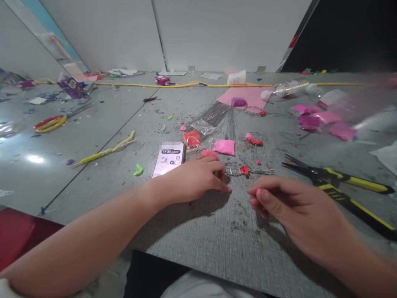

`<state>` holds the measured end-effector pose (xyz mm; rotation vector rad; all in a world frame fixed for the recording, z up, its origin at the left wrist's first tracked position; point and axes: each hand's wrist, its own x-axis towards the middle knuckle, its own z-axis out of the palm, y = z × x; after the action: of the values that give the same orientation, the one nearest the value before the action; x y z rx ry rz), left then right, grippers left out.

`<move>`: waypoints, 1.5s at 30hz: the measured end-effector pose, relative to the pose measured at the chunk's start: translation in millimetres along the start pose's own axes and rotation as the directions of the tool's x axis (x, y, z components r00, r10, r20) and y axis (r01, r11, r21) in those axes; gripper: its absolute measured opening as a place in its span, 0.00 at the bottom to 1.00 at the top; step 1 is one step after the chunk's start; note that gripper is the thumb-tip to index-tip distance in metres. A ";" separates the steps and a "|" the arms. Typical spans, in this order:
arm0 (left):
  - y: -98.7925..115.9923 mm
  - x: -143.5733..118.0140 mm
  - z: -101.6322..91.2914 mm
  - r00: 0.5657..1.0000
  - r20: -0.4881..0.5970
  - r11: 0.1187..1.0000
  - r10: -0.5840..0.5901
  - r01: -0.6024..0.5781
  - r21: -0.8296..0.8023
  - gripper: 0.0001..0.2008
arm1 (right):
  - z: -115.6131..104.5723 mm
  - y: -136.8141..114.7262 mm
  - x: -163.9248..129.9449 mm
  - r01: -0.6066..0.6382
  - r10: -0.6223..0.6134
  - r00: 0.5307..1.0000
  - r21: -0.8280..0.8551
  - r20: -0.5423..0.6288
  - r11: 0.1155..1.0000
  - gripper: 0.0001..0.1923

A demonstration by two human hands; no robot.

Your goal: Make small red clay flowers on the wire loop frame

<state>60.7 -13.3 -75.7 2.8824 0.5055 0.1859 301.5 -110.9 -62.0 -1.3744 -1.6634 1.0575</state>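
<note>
My left hand rests low over the table, its fingers bent down and partly apart, holding nothing that I can see. Its fingertips are beside a small twisted-wire frame with red clay on it. Behind the knuckles lies a coral clay lump, partly covered by the hand. A lit phone lies partly behind my left wrist. My right hand is closed in a pinch just above the table, with a small bit of pink clay at the thumb tip. Its lower fingers are curled under.
Yellow-black pliers lie at the right. Bags of red clay and pink clay sit ahead, near a bundle of wires. Scissors and a yellow twisted stem lie left. A yellow cable crosses the back.
</note>
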 end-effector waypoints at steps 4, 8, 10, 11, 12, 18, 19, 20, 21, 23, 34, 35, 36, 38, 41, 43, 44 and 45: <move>-1.9 0.7 0.0 1.000 -0.012 1.000 -0.011 0.011 -0.027 0.20 | 0.6 1.8 -0.1 -0.016 0.016 1.000 0.022 0.007 1.000 0.17; -2.3 2.3 -0.8 0.999 -0.036 1.000 0.006 -0.006 0.001 0.16 | 1.3 3.2 -0.5 -0.046 0.046 0.999 0.042 -0.007 0.998 0.19; -3.1 2.6 -0.4 0.998 -0.049 0.999 0.030 -0.029 0.016 0.14 | 1.6 3.7 -0.8 -0.063 0.064 0.998 0.051 -0.013 0.997 0.19; -3.5 2.5 0.1 0.998 -0.057 0.999 0.040 -0.039 0.018 0.13 | 1.8 4.0 -0.8 -0.065 0.066 0.998 0.056 -0.014 0.996 0.19; -4.1 2.4 0.7 0.997 -0.062 0.999 0.046 -0.045 0.018 0.13 | 2.0 4.2 -0.7 -0.061 0.062 0.998 0.059 -0.013 0.996 0.19; -3.8 1.8 -1.6 0.999 -0.031 0.999 0.015 -0.017 -0.048 0.11 | 3.3 5.5 1.2 -0.043 0.043 0.999 0.043 -0.002 0.998 0.18; -3.0 1.9 -3.8 1.000 -0.029 0.996 0.006 -0.009 -0.090 0.11 | 3.1 5.6 1.1 -0.042 0.042 0.999 0.043 -0.008 0.998 0.18; -1.9 2.0 -6.3 0.999 -0.035 0.989 -0.002 -0.003 -0.148 0.11 | 2.6 5.4 0.7 -0.039 0.040 0.999 0.040 -0.019 0.998 0.18; -0.7 2.2 -9.0 0.998 -0.053 0.976 -0.014 0.002 -0.218 0.11 | 1.9 4.9 0.0 -0.037 0.038 0.999 0.035 -0.035 0.999 0.18; 2.2 2.5 -14.0 0.990 -0.121 0.930 -0.066 0.018 -0.366 0.09 | 0.1 3.0 -2.2 -0.019 0.021 0.997 0.016 -0.081 1.000 0.17; 43.7 11.7 -12.1 0.849 -0.078 0.230 -0.523 0.052 -0.972 0.04 | 0.3 -9.3 -10.8 0.279 -0.324 0.928 -0.237 -0.182 0.931 0.08; 49.3 12.5 -10.6 0.840 -0.046 0.143 -0.540 0.038 -0.989 0.04 | 0.1 -9.1 -11.1 0.295 -0.350 0.917 -0.265 -0.193 0.918 0.07; 54.9 13.1 -9.0 0.837 -0.019 0.061 -0.548 0.016 -0.998 0.04 | -0.7 -8.5 -11.8 0.304 -0.371 0.907 -0.298 -0.201 0.905 0.06; 65.1 13.5 -5.5 0.831 0.022 -0.101 -0.557 -0.041 -0.994 0.05 | -3.5 -6.9 -14.8 0.306 -0.398 0.896 -0.377 -0.195 0.874 0.03; 75.3 13.1 -0.4 0.823 0.081 -0.280 -0.562 -0.097 -0.955 0.07 | -9.0 -3.2 -21.7 0.336 -0.433 0.893 -0.459 -0.122 0.823 0.08; 77.8 13.1 2.4 0.817 0.109 -0.325 -0.566 -0.100 -0.940 0.07 | -11.3 -1.3 -26.4 0.349 -0.445 0.890 -0.474 -0.103 0.808 0.12; 77.9 13.4 3.5 0.815 0.118 -0.337 -0.567 -0.098 -0.937 0.07 | -11.6 -0.9 -28.2 0.346 -0.442 0.891 -0.470 -0.107 0.812 0.12; 77.5 13.9 4.3 0.814 0.128 -0.350 -0.567 -0.097 -0.932 0.07 | -11.5 -1.0 -29.4 0.338 -0.432 0.894 -0.457 -0.117 0.823 0.13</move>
<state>99.3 -80.5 -61.1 0.8224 0.5982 0.7512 316.5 -138.3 -57.3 -1.2712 -1.9690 0.3008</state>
